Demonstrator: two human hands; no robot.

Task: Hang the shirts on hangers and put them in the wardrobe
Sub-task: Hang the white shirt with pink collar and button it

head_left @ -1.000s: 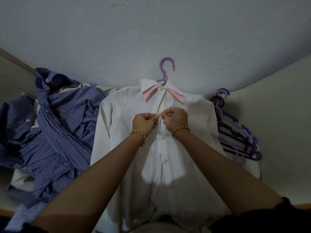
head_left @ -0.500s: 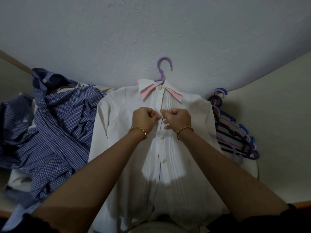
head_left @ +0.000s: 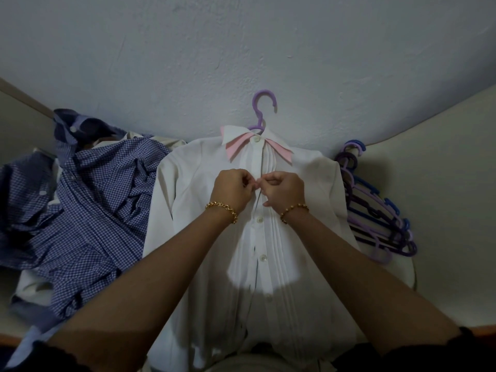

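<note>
**White shirt on its hanger, both of your hands at the placket**

The white shirt (head_left: pixel 204 210) lies front-up on a pale surface (head_left: pixel 442 183), its collar towards the wall (head_left: pixel 241 49) and its hem towards you. A lilac hanger (head_left: pixel 261 108) sits inside the shoulders. Only its hook and neck show above the collar, and the hook lies against the foot of the wall. The collar (head_left: pixel 236 146) is white with pink under-faces, and the top button (head_left: pixel 254 140) is fastened.

Your left hand (head_left: pixel 232 189) and right hand (head_left: pixel 284 190) meet just below the collar, knuckles up and fingers curled. Each pinches an edge of the shirt's front opening, and the fingertips of the two hands touch. The button between them is hidden by your fingers, so it may or may not be through its hole. Lower down, two more buttons (head_left: pixel 259 219) show along the placket, beside a band of narrow pleats (head_left: pixel 279 251). Each wrist carries a gold chain bracelet (head_left: pixel 222 210).

To your left, a blue checked shirt (head_left: pixel 94 210) lies crumpled in a heap, touching the white shirt's sleeve, with paler cloth under it. To your right, a pile of spare hangers (head_left: pixel 375 218), lilac, purple and blue, lies just beside the other sleeve, hooks towards the wall.
</note>
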